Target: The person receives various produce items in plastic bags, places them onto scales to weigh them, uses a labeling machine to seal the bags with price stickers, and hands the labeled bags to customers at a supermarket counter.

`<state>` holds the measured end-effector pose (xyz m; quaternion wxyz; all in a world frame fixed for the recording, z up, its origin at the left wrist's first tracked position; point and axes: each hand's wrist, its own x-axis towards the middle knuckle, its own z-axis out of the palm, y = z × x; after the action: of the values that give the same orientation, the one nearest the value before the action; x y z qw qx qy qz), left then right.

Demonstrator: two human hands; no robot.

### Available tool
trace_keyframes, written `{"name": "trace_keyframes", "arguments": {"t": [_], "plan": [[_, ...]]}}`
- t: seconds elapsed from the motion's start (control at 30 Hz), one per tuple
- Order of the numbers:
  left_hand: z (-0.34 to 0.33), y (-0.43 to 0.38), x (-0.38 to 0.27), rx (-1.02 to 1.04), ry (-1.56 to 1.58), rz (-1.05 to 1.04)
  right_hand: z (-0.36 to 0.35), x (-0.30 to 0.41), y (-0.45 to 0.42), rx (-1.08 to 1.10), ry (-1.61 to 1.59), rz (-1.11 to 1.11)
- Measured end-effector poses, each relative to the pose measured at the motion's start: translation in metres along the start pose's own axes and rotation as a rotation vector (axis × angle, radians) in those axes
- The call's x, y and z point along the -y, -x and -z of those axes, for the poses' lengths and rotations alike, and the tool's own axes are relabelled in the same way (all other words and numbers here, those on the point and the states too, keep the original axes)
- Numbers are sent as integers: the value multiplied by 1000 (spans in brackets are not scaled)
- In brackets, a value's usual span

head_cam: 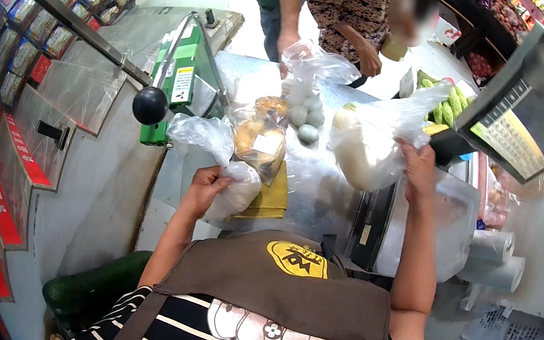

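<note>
My left hand (208,187) grips a clear plastic bag with whitish contents (237,191) at the counter's near left. In my right hand (417,167) is the gathered top of a larger clear bag (393,124). A long pale gourd or melon (354,158) shows inside it. Between my hands lies a bag of brownish-yellow food (251,133) bearing a white label. Beside that, a bag of pale bluish eggs (309,123) rests on the metal counter (310,191). A folded yellow cloth (270,198) lies nearest me.
A green bag-sealing machine (184,69) with a black-knobbed lever stands left. At right are a scale (425,228), its tilted keypad display (516,121), bitter melons (450,106) and plastic rolls (493,269). Across the counter, another person's hand (287,47) reaches to the egg bag.
</note>
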<state>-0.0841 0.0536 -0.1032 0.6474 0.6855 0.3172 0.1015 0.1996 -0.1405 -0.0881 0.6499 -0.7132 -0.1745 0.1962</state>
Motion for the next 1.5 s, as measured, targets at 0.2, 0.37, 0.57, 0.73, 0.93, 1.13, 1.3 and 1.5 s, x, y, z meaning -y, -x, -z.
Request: {"name": "trace_keyframes", "arguments": {"t": [0.2,0.37,0.57,0.73,0.93,1.13,1.3,1.5], "plan": [[-39,-6,-13,-52,659,-8,51,51,50,-229,-170,165],[-72,-25,-7,28,682,-79,76,53,78,-497,414,212],[-95,-48,-9,-16,699,-62,61,24,110,-300,871,321],[-101,-47,2,-166,595,77,48,17,136,-105,1143,446],[-94,-25,19,-159,336,18,84,54,144,-302,956,661],[-92,-6,18,-223,130,-48,127,91,91,-638,818,706],[-91,11,20,-239,-125,-377,125,109,22,-464,876,581],[-96,10,12,-78,-315,-541,89,139,-22,-364,1133,759]]}}
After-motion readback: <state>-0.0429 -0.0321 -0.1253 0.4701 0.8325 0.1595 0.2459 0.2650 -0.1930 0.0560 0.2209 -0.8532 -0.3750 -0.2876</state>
